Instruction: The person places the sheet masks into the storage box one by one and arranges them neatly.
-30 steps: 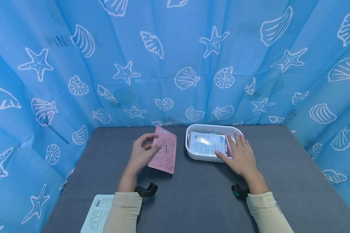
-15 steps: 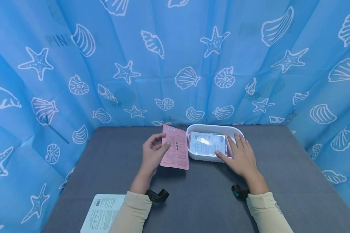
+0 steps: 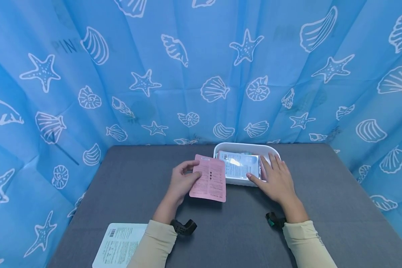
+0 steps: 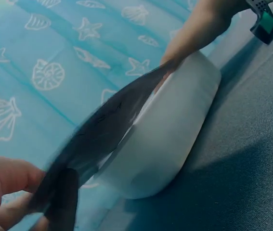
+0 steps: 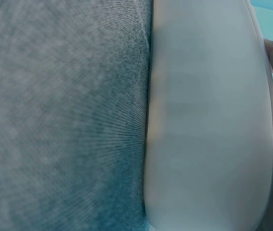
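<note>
My left hand (image 3: 183, 181) pinches a pink sheet mask packet (image 3: 209, 180) by its left edge, thumb on the printed face. The packet is tilted and overlaps the left end of a white plastic bin (image 3: 241, 182) in the head view. From the left wrist, the packet (image 4: 107, 120) looks dark and slightly bent beside the bin's outer wall (image 4: 160, 134). Inside the bin lie several packets, a shiny pale blue packet (image 3: 239, 167) on top. My right hand (image 3: 278, 179) rests over the bin's right end with fingers extended; its thumb lies across the front rim.
A pale green packet (image 3: 118, 243) lies at the table's front left, partly hidden by the left sleeve. Grey cloth covers the table (image 3: 234, 230). A blue shell-print curtain (image 3: 201, 74) hangs behind and at both sides.
My left hand has carried the pink packet rightward to the bin, then slightly lower and nearer me, so that it now overlaps the bin's left end. The right hand and bin have stayed put.
</note>
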{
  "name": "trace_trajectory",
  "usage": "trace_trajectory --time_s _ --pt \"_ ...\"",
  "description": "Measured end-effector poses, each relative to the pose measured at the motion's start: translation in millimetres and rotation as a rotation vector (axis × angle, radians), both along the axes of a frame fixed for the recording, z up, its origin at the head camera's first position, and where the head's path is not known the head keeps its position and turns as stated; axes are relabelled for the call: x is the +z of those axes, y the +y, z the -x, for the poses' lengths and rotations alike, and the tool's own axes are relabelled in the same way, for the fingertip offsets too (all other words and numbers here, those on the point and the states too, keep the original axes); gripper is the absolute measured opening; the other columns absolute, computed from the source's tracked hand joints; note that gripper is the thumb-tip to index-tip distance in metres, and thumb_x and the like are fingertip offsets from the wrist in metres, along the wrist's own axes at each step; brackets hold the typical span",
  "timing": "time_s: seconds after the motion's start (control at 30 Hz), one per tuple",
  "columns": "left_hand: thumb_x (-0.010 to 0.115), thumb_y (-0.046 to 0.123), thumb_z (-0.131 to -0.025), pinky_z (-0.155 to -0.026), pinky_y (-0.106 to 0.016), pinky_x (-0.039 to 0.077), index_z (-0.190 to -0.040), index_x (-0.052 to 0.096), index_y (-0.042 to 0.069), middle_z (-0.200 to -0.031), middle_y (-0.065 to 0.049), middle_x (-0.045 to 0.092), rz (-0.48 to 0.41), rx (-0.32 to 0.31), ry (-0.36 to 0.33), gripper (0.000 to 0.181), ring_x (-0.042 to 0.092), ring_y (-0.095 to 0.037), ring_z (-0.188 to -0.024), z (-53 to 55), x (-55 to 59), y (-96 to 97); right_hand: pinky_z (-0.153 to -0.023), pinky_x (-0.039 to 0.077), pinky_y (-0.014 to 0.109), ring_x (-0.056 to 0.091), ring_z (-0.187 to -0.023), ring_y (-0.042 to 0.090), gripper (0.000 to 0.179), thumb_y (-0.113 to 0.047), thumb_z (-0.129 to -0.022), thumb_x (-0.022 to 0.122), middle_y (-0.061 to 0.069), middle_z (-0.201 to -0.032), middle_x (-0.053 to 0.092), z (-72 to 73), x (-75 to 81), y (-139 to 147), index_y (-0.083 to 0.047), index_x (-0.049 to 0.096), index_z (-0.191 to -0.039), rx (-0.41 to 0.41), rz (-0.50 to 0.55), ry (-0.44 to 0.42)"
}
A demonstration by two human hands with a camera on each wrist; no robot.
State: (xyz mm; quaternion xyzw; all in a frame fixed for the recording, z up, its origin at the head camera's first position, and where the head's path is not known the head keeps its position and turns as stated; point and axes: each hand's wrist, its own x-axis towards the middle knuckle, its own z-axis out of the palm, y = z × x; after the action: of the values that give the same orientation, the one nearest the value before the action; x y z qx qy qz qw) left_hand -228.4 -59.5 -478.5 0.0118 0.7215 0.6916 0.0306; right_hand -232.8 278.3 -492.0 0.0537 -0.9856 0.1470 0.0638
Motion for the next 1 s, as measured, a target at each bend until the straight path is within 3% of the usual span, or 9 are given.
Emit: trace_trajectory --time_s 0.13,0.27,0.5,0.7,1.0 --pt "0.073 0.013 -0.093 -0.081 -0.03 0.054 -0.13 0.075 0.017 -0.134 -0.011 0.062 0.051 -0.036 -0.091 0.037 0.059 -0.026 -0.113 -0.9 -0.5 -0.1 -0.129 0.013 0.069 0.015 -0.162 0.049 0.104 -0.079 -0.095 0.052 0.029 -0.174 0.019 0.0 -1.4 -0.7 -0.006 0.032 -0.166 0.0 0.005 0.003" --pt "0.073 0.012 -0.094 -0.083 -0.028 0.056 -0.131 0.076 0.017 -0.139 -0.013 0.061 0.039 -0.07 -0.136 0.038 0.058 -0.027 -0.117 -1.7 -2.5 0.3 -0.129 0.012 0.068 0.014 -0.162 0.049 0.104 -0.079 -0.095 0.052 0.028 -0.174 0.018 -0.8 -1.4 -2.0 -0.006 0.032 -0.166 -0.001 0.01 0.0" --pt "0.076 0.007 -0.092 -0.077 -0.033 0.064 -0.135 0.07 0.012 -0.133 -0.017 0.063 -0.023 -0.09 -0.107 0.044 0.069 -0.022 -0.098 -1.0 -2.5 0.2 -0.13 0.012 0.067 0.015 -0.162 0.048 0.103 -0.078 -0.095 0.052 0.028 -0.174 0.018 -1.1 1.4 -1.8 -0.006 0.032 -0.166 -0.006 0.003 0.005" --pt "0.074 0.005 -0.088 -0.07 -0.032 0.062 -0.145 0.057 0.014 -0.131 -0.019 0.064 -0.085 -0.065 -0.11 0.06 0.071 -0.021 -0.088 -0.4 -3.9 1.1 -0.129 0.012 0.068 0.015 -0.162 0.049 0.103 -0.078 -0.095 0.052 0.029 -0.174 0.018 -2.2 2.4 -2.1 -0.006 0.033 -0.166 -0.005 0.003 -0.007" --pt "0.077 0.008 -0.087 -0.074 -0.029 0.063 -0.125 0.076 0.009 -0.134 -0.016 0.06 -0.086 -0.025 -0.099 0.037 0.069 -0.019 -0.091 0.9 -3.6 1.4 -0.129 0.011 0.069 0.014 -0.162 0.05 0.104 -0.078 -0.095 0.051 0.03 -0.174 0.017 -1.4 1.9 -1.1 -0.004 0.032 -0.166 0.0 0.01 -0.004"
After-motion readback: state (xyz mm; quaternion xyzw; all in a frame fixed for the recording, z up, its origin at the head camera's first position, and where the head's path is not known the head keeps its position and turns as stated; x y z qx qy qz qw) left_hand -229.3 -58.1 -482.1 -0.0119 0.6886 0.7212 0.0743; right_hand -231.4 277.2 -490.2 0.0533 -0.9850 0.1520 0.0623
